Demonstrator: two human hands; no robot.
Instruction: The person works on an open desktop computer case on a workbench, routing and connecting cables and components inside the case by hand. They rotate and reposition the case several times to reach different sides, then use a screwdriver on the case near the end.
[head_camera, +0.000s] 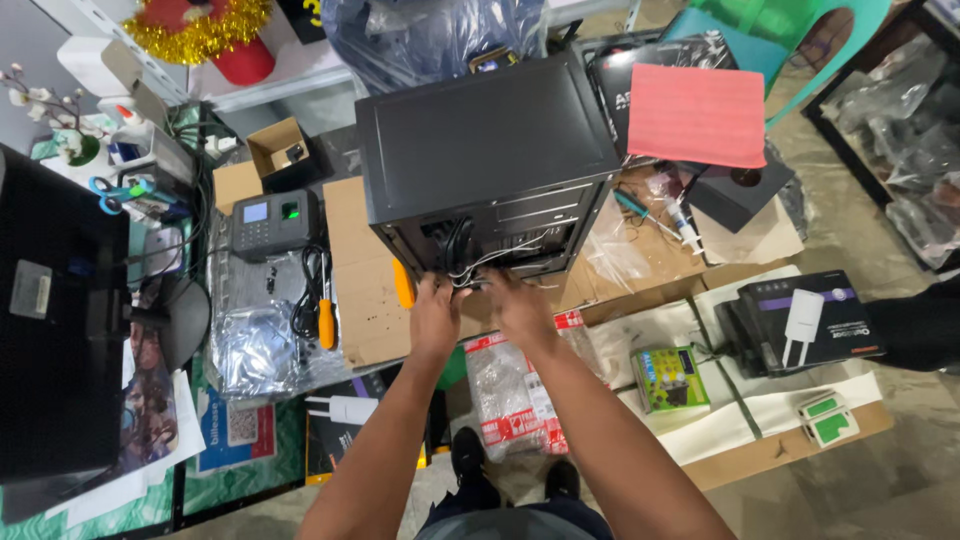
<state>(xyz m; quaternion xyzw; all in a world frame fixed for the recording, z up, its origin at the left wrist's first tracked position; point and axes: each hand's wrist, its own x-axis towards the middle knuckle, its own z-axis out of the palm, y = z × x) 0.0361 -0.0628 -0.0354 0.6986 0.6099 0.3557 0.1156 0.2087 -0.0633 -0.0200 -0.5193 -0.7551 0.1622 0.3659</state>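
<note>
A black computer tower case (490, 150) stands on flattened cardboard (360, 290) at centre, its open front face turned toward the person, loose white and black wires (480, 262) spilling from its lower edge. Both hands meet there at the case's six o'clock: the left hand (435, 315) and the right hand (518, 305) pinch at the wires, fingers curled, though what exactly each one clamps cannot be told. At three o'clock lies a black router box (800, 325); at one o'clock a pink foam sheet (697, 115). At nine o'clock sits a grey fingerprint terminal (272, 222), and just below it an orange-handled screwdriver (326, 318).
</note>
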